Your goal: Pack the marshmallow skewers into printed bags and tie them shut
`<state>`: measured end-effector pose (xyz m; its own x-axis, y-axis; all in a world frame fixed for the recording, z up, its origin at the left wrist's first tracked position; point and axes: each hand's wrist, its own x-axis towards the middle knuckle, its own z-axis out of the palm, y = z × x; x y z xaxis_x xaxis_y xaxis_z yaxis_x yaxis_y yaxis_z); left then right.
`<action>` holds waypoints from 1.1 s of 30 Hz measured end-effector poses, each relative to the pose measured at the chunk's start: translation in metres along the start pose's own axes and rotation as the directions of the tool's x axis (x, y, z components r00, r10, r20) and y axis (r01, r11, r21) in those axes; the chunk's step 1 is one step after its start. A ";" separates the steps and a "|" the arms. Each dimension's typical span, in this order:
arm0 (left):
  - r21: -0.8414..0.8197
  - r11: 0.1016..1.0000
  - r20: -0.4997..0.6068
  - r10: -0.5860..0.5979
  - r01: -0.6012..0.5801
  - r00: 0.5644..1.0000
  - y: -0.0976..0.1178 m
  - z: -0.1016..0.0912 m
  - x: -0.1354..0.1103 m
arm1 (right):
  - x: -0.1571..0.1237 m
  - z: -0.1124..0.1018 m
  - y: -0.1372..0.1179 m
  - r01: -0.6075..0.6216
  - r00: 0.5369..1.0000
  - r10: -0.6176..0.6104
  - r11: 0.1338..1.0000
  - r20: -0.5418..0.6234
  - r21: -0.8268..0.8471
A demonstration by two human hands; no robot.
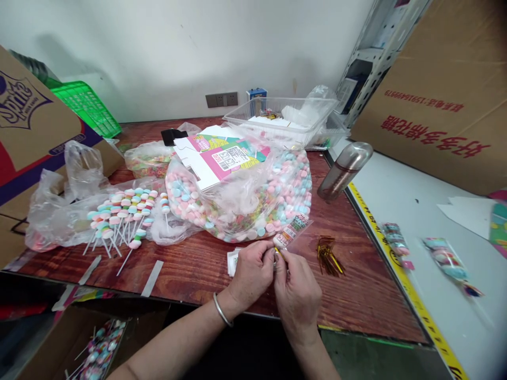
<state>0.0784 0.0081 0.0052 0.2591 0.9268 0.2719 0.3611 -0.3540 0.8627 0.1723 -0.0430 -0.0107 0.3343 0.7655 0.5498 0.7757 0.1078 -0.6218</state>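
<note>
Both my hands meet over the front of the wooden table [206,269]. My left hand [251,272], a bangle on its wrist, and my right hand [296,289] are closed on the neck of a small clear packet of candy [292,230] that points away from me. A gold twist tie [278,252] shows between my fingertips. A pile of gold twist ties [328,256] lies just right of my hands. A small stack of empty packets [233,261] sits left of my left hand.
A big clear bag of pastel candies [245,203] with a pink carton [219,155] on it lies behind my hands. Candy lollipop sticks [122,214] lie left. A steel flask [344,170], finished packets [446,258] on the white surface, cardboard boxes and a clear tub [285,124] surround.
</note>
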 end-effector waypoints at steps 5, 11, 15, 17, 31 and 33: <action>0.021 0.999 0.002 0.040 -0.040 0.999 0.003 0.000 -0.004 | 0.005 -0.008 -0.005 -0.263 0.965 0.252 0.946 0.078 0.190; -0.145 0.989 -0.003 0.023 -0.023 1.000 -0.001 0.000 -0.004 | 0.016 -0.006 -0.006 -0.619 0.775 0.540 0.548 0.327 0.563; -0.417 0.902 0.169 -0.040 0.108 0.985 -0.009 -0.005 0.003 | 0.019 -0.008 -0.005 -0.667 0.731 0.486 0.366 0.478 0.649; -0.489 0.860 0.266 -0.010 0.144 0.964 -0.009 -0.015 0.008 | 0.020 -0.015 -0.004 -0.673 0.732 0.442 0.356 0.518 0.648; -0.465 0.880 0.589 0.229 0.094 0.775 0.027 -0.055 0.009 | 0.002 -0.047 -0.023 -0.079 0.945 -0.067 0.903 0.321 0.421; -0.409 0.880 0.623 0.462 -0.241 0.631 0.038 -0.062 0.006 | -0.006 -0.035 -0.019 -0.275 0.917 0.101 0.860 0.385 0.430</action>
<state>0.0380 0.0082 0.0659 0.8887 0.3431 0.3043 -0.1106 -0.4836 0.8683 0.1744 -0.0720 0.0169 0.1783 0.9575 0.2268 0.3448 0.1550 -0.9258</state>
